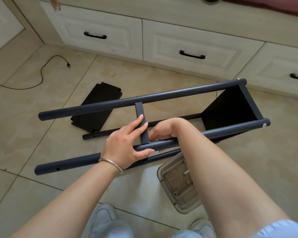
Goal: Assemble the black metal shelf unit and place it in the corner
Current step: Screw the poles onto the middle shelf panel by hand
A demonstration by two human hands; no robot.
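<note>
The black metal shelf frame (162,96) lies on its side on the tiled floor, with a black shelf panel (230,107) fixed at its right end. A short crossbar (139,110) spans the two upper tubes. My left hand (127,143) holds the near tube (222,130), thumb under it and fingers lying along the crossbar. My right hand (163,130) curls around the same tube just right of the crossbar joint, its fingertips pinching at the joint. What the fingertips hold is hidden.
A loose black shelf panel (96,109) lies on the floor behind the frame. A clear tray (177,182) with screws sits under my right forearm. White drawers (187,48) line the back, and a black cable (41,74) trails at left. My shoes (101,219) are below.
</note>
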